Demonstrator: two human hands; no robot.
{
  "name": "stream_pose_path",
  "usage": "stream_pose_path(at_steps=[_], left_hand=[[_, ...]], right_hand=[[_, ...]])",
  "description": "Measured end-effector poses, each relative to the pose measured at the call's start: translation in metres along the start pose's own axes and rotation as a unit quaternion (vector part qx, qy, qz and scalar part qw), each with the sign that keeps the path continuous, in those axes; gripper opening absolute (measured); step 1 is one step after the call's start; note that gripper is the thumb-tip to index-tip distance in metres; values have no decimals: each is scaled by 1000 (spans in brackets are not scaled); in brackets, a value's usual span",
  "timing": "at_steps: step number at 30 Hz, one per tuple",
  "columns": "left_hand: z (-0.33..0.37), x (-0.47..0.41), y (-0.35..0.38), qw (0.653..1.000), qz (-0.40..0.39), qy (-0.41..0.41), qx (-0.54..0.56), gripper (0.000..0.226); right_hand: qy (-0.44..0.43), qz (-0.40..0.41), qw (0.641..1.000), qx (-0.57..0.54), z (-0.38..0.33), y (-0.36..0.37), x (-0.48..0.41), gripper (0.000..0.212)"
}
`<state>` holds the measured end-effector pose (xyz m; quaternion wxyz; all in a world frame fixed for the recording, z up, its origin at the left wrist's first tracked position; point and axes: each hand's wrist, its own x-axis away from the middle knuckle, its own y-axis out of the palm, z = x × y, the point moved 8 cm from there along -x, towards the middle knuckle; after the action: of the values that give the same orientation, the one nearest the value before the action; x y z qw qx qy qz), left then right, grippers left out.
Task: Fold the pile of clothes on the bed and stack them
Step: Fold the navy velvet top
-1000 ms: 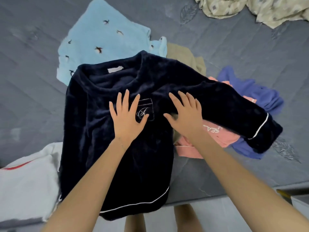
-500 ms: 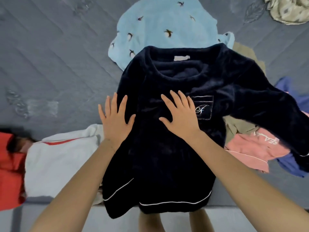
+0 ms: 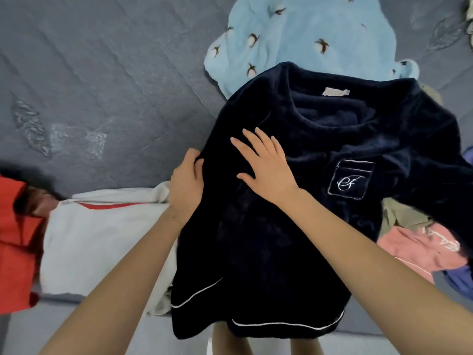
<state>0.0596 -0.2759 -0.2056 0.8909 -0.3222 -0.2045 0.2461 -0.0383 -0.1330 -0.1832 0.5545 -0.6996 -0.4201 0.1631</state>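
Observation:
A navy fleece top [image 3: 307, 226] with white piping and a monogrammed chest pocket lies face up on the grey bed [image 3: 102, 85], its hem hanging over the front edge. My left hand [image 3: 185, 187] grips the top's left side edge, fingers curled into the fabric. My right hand [image 3: 266, 166] lies flat on the chest with straight, spread fingers. To the left sit a folded white garment with a red stripe [image 3: 102, 242] and a red garment [image 3: 15, 242].
A light blue garment with bird prints [image 3: 302, 39] lies behind the navy top. A khaki piece [image 3: 401, 216], a pink garment [image 3: 419, 247] and a purple one [image 3: 458, 280] are heaped at the right, partly under the top's sleeve.
My left hand went from lying flat to gripping the top's left edge. My right hand slid left across the chest. The view shifted left.

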Motion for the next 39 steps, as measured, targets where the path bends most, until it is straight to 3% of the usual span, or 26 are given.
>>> stream_pose_path(at_steps=[4,10,13,15,18,20,24,28,31,35,39], left_hand=[[15,1,-20,996,-15,62,63,14],[23,-14,-59,989,-48,96,106,11],[16,-14,-72,987,-57,52,144,3],[0,-10,-71,987,-84,-9,139,13],[-42,-1,-53,975,-193,-89,69,23],[-64,9,-45,958,-241,-133,84,30],[-71,20,-53,927,-211,-167,260,24],[-56,24,-64,928,-201,-136,281,21],[-46,20,-71,929,-195,-119,292,22],[-49,23,-78,914,-207,-142,318,27],[-52,47,-64,889,-344,-119,277,37]], right_hand=[[-77,0,997,-12,-35,-6,-17,79],[-127,24,991,-45,-78,-33,-46,61],[-133,19,990,-35,-89,-42,-61,29],[-90,9,994,-66,-86,-48,-70,19],[-42,54,986,-150,-75,-60,-76,21],[-19,64,986,-154,-71,-61,-76,21],[-38,22,997,-69,-81,-46,-78,20],[-121,-103,987,-36,-116,-23,-76,57],[-170,-150,974,-27,-136,-14,-74,55],[-114,-163,960,-195,-134,-21,-78,30],[-26,-62,950,-305,-121,-37,-84,29]])
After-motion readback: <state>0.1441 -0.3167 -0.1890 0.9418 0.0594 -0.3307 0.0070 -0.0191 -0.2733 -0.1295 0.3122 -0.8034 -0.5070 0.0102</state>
